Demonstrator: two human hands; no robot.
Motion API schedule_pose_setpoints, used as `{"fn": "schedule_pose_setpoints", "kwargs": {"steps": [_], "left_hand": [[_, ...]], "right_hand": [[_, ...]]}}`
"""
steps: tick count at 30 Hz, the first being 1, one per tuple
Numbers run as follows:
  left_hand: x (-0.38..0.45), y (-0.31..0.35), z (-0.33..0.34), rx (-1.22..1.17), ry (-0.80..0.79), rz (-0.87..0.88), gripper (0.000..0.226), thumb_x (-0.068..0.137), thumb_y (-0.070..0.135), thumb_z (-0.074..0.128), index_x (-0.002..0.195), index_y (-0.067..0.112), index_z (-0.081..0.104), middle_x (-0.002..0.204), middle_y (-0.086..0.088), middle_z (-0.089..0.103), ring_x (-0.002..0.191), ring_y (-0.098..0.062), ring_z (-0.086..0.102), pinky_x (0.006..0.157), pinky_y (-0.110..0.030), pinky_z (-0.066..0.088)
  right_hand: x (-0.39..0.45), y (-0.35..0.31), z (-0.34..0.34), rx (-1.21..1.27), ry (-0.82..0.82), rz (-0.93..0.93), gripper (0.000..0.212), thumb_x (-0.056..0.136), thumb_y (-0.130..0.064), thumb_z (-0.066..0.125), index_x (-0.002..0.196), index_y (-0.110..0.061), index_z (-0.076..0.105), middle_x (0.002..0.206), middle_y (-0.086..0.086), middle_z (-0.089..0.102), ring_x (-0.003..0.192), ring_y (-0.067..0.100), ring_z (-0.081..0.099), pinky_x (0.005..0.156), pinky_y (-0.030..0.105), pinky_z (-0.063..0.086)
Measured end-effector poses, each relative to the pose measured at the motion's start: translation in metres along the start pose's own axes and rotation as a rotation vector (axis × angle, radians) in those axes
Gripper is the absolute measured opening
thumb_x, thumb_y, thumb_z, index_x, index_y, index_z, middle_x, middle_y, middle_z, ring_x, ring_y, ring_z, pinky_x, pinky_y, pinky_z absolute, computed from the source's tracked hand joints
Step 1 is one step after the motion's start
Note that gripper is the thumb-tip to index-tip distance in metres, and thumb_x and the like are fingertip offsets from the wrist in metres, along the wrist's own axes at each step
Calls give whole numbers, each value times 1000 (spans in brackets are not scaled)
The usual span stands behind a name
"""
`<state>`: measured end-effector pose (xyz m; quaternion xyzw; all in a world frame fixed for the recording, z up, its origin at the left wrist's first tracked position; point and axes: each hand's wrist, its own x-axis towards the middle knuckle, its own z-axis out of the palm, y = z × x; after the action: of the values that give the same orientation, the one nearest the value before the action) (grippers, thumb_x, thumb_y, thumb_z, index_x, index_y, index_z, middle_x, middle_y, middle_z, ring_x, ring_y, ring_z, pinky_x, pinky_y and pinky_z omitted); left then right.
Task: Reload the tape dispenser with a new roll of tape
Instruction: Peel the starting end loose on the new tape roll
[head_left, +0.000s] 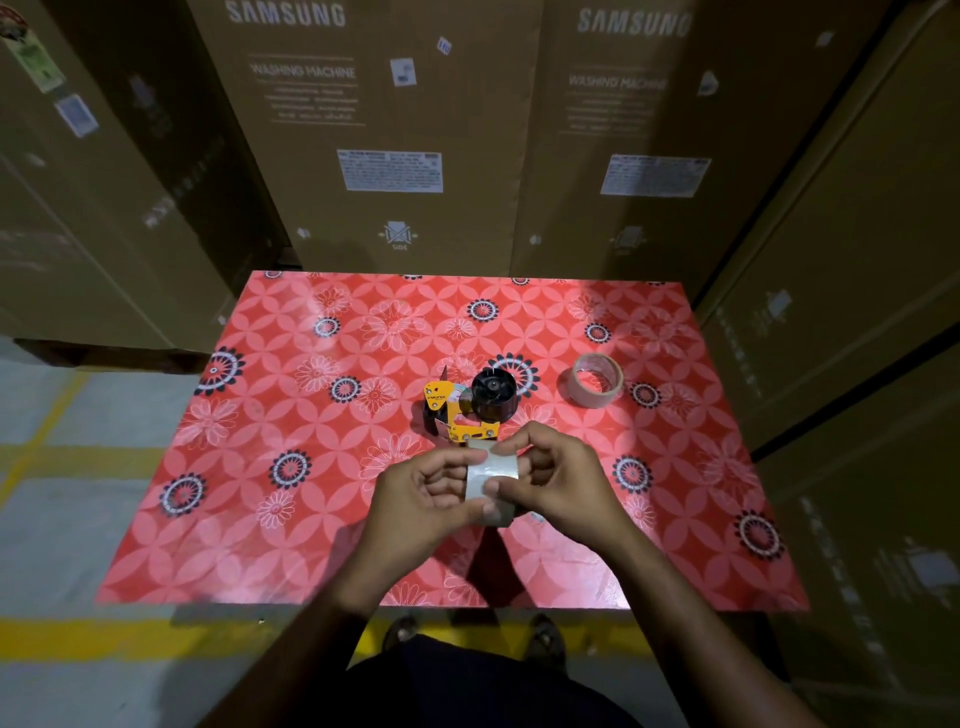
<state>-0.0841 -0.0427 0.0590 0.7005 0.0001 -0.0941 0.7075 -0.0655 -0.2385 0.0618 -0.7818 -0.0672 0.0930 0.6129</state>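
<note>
A yellow and black tape dispenser (464, 404) lies on its side in the middle of the red flowered table (291, 415), its black spool hub bare and facing up. Just in front of it, both hands hold a roll of clear tape (488, 480) above the table. My left hand (423, 501) grips the roll from the left, thumb on its outer face. My right hand (558, 480) holds it from the right, thumb pressed on the tape surface. A second, thinner tape roll (595, 380) lies flat to the right of the dispenser.
Tall cardboard washing machine boxes (395, 135) stand right behind the table and along both sides. A grey floor with yellow lines (78, 457) lies to the left. My feet show under the table's near edge.
</note>
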Motion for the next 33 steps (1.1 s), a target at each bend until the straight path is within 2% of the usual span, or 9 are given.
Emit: {"fn": "schedule_pose_setpoints", "kwargs": {"steps": [2, 4, 9, 12, 17, 20, 26, 29, 33], "left_hand": [[-1, -2, -2, 27, -25, -8, 50, 66, -4, 89, 109, 17, 75, 95, -8, 78, 90, -28, 76, 77, -40, 63], [-1, -2, -3, 42, -39, -3, 50, 66, -5, 89, 108, 18, 75, 95, -8, 77, 90, -27, 76, 76, -39, 63], [5, 1, 4, -83, 74, 5, 46, 69, -13, 83, 106, 12, 73, 95, -7, 78, 88, -21, 75, 74, -29, 60], [10, 3, 3, -145, 138, 14, 42, 72, -15, 79, 106, 10, 71, 90, 0, 78, 84, -14, 74, 71, -27, 59], [11, 1, 3, -123, 169, 19, 32, 77, -11, 77, 101, 9, 72, 96, -3, 79, 89, -16, 75, 70, -28, 59], [15, -4, -2, -43, 196, 24, 20, 79, 0, 79, 96, 11, 77, 97, -6, 78, 90, -18, 74, 74, -29, 58], [22, -3, -13, 357, 252, 188, 13, 82, 17, 80, 79, 29, 76, 110, 6, 59, 105, 2, 57, 89, -10, 42], [24, -2, -14, 363, 166, 165, 10, 92, 18, 71, 84, 24, 70, 115, 15, 69, 108, 2, 62, 92, -29, 51], [26, -1, -10, 365, 315, 173, 13, 98, 18, 64, 86, 23, 64, 93, 13, 76, 88, -4, 70, 76, -35, 55]], "right_hand": [[6, -1, -4, 18, 13, 26, 15, 83, -19, 80, 93, -15, 70, 65, 16, 67, 56, 36, 68, 53, 57, 58], [10, -4, -6, 48, 16, 46, 6, 94, -14, 70, 91, -9, 69, 62, 24, 66, 49, 42, 66, 46, 54, 58], [15, -4, 3, 86, 63, 40, 18, 97, -32, 55, 101, -22, 70, 68, -4, 64, 61, 19, 62, 56, 39, 53], [11, 5, 12, 306, 52, 105, 34, 87, -43, 66, 115, -24, 63, 78, 10, 59, 72, 22, 58, 70, 41, 49], [8, 14, 17, 242, -50, 91, 37, 74, -25, 87, 102, -10, 69, 86, 10, 72, 79, 28, 69, 78, 51, 58], [13, 18, 16, 204, -28, 68, 41, 72, -27, 89, 96, -3, 66, 91, 33, 65, 78, 47, 66, 75, 66, 56], [14, 17, 14, 139, -73, 49, 46, 72, -30, 86, 92, 4, 63, 87, 36, 57, 73, 27, 58, 66, 61, 51], [13, 13, 14, 160, -89, 40, 38, 76, -27, 85, 96, 0, 67, 89, 30, 63, 76, 28, 62, 70, 62, 52], [10, 11, 15, 160, -154, 51, 27, 80, -14, 83, 100, -3, 68, 91, 23, 64, 80, 43, 64, 71, 63, 54]]}}
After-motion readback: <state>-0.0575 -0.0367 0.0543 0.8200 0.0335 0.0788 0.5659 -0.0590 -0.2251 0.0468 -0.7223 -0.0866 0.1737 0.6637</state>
